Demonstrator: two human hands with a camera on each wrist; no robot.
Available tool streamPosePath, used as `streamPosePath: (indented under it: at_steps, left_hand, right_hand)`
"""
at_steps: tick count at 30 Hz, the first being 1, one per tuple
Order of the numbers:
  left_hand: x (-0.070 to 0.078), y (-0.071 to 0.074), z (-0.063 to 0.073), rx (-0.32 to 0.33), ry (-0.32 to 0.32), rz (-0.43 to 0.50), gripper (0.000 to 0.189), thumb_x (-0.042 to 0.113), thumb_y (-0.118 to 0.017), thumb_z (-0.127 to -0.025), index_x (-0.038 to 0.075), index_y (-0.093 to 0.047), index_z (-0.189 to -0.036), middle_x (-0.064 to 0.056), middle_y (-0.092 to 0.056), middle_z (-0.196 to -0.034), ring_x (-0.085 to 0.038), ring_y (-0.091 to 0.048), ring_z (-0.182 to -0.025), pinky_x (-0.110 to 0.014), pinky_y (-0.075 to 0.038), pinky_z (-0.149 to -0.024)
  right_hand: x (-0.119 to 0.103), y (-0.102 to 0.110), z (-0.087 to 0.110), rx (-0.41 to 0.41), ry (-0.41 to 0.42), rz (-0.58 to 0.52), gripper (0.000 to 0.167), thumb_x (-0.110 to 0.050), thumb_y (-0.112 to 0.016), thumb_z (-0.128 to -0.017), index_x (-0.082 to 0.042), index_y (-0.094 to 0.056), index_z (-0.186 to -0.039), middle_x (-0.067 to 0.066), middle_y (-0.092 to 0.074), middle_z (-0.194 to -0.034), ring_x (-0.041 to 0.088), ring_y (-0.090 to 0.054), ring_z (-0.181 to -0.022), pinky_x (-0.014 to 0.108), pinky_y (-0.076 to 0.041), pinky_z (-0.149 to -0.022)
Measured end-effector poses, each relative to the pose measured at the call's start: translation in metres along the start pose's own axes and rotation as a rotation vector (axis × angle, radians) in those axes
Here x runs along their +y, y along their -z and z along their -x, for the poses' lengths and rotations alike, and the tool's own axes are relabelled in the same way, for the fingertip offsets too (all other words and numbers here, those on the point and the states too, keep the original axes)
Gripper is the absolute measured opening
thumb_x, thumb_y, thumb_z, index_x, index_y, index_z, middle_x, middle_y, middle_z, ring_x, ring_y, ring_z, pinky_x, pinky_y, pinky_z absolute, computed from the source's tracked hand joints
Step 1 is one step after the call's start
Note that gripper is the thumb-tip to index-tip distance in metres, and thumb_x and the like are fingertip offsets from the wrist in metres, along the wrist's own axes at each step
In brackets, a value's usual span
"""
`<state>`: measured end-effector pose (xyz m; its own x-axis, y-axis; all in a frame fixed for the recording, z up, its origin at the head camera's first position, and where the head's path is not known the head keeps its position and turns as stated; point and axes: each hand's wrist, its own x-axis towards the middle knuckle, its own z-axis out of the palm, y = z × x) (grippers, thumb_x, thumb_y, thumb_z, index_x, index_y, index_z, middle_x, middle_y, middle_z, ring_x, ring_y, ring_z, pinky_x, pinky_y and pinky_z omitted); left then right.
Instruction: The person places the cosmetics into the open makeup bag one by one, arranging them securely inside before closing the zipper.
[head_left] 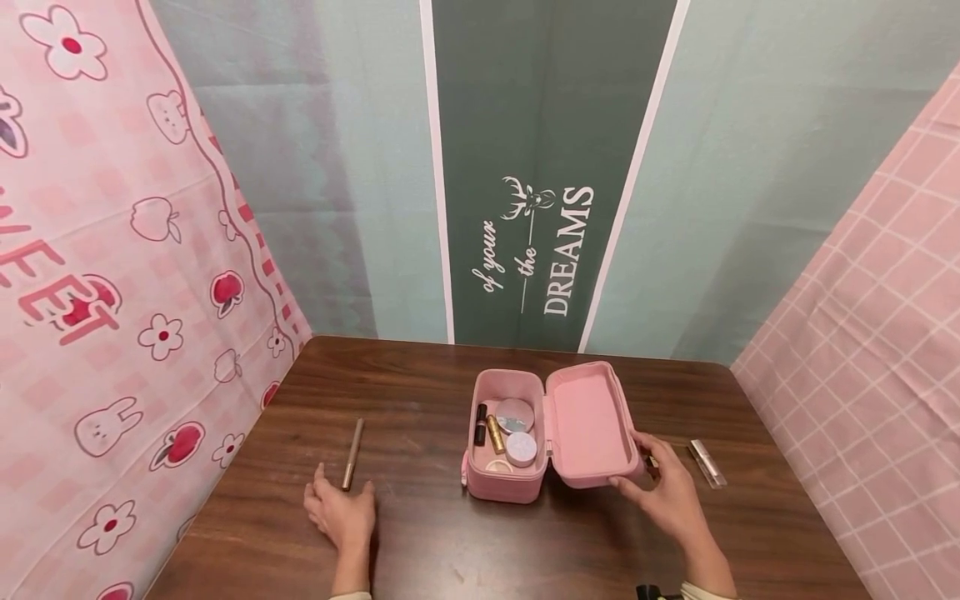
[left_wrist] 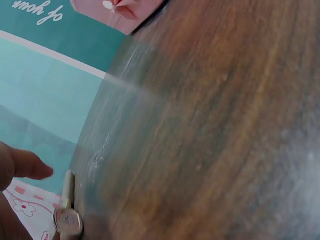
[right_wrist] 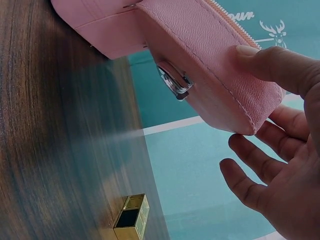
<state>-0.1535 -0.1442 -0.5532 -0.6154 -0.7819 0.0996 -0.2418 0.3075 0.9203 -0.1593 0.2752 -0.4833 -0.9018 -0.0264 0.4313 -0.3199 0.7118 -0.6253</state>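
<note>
A pink cosmetic case (head_left: 506,487) stands on the table with its lid (head_left: 592,425) swung out to the right. Inside lie a black tube (head_left: 480,425), a gold tube (head_left: 495,434), a round compact (head_left: 515,414) and a round lilac container (head_left: 521,449). My right hand (head_left: 667,492) holds the lid's outer corner, with the thumb (right_wrist: 270,62) on its side and fingers at the far side. On the left, a slim brown pen-like stick (head_left: 352,454) lies on the table. My left hand (head_left: 341,508) is just in front of it, fingers loosely spread, holding nothing.
Right of my right hand lies a tube with a clear end (head_left: 707,463). In the right wrist view a gold box-shaped tube (right_wrist: 131,218) lies on the wooden table (right_wrist: 40,150). Fabric hangings (head_left: 360,208) enclose the table at the back and both sides.
</note>
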Motion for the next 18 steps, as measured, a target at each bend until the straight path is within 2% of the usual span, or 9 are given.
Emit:
streamPosePath:
  at_steps: [4,8,13,18]
  left_hand:
    - [-0.001,0.003,0.001,-0.036,0.078,0.002,0.086,-0.008,-0.073,-0.064,0.001,-0.031,-0.139,-0.037,-0.015,-0.137,-0.055,-0.018,-0.122,-0.060,-0.015,-0.098]
    - [-0.004,0.006,0.001,-0.061,0.104,-0.037,0.089,-0.011,-0.069,-0.063,0.001,-0.029,-0.141,-0.037,-0.014,-0.136,-0.055,-0.017,-0.121,-0.062,-0.014,-0.097]
    - [-0.009,0.007,-0.001,-0.038,0.050,-0.026,0.090,-0.017,-0.062,-0.057,-0.004,-0.029,-0.139,-0.037,-0.022,-0.127,-0.053,-0.023,-0.115,-0.058,-0.020,-0.095]
    - [-0.013,0.007,-0.006,-0.023,-0.017,-0.004,0.079,-0.019,-0.057,-0.055,-0.009,-0.039,-0.132,-0.034,-0.032,-0.120,-0.052,-0.033,-0.110,-0.054,-0.027,-0.094]
  right_hand:
    - [0.000,0.000,0.001,-0.005,-0.010,0.004,0.072,-0.005,-0.087,-0.059,0.002,-0.053,-0.122,0.014,-0.054,-0.111,0.023,-0.052,-0.093,0.038,-0.051,-0.073]
    - [0.000,0.000,0.002,-0.006,-0.018,0.013,0.073,-0.005,-0.087,-0.058,0.001,-0.053,-0.122,0.013,-0.054,-0.111,0.022,-0.051,-0.093,0.038,-0.051,-0.073]
    - [0.001,-0.001,0.003,-0.010,-0.021,0.006,0.073,-0.005,-0.087,-0.058,0.002,-0.052,-0.123,0.014,-0.054,-0.112,0.023,-0.051,-0.093,0.048,-0.049,-0.072]
    - [0.001,0.001,0.001,-0.021,-0.025,-0.023,0.073,-0.006,-0.086,-0.061,0.002,-0.051,-0.124,0.018,-0.052,-0.114,0.028,-0.053,-0.095,0.052,-0.048,-0.074]
